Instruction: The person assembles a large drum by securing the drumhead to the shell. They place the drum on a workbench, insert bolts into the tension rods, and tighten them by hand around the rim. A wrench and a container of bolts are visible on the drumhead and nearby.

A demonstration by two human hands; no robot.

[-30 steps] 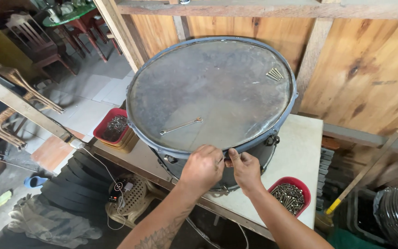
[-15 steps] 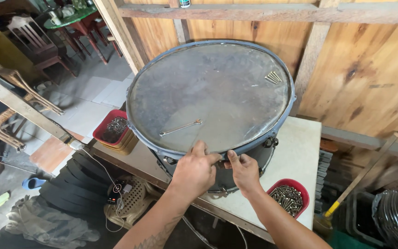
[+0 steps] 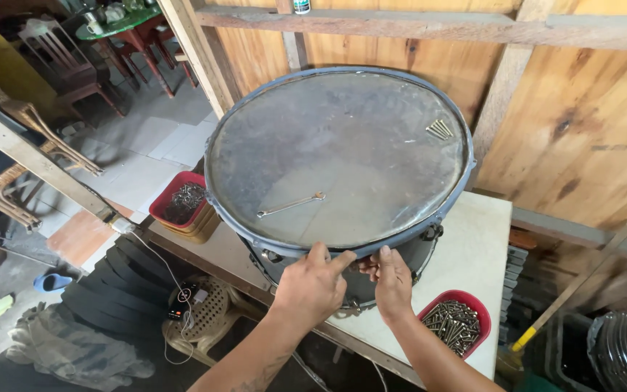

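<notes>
A large drum with a grey worn head and a blue-grey metal hoop stands on a white tabletop. Both hands are at its near rim. My left hand has thumb and fingers over the hoop's edge. My right hand pinches at the rim just right of it, on a small part that the fingers hide. A slim metal wrench lies on the drumhead, and a small bundle of screws rests near its far right edge.
A red tub of bolts sits on the table by my right wrist. A red tub of metal hooks stands on stacked trays at the left. Wooden plank wall behind; a broom handle leans at right. Chairs and cables lie below left.
My left hand has shifted up onto the hoop, fingers now over its edge. The right hand stays at the rim. The drum and wrench have not moved.
</notes>
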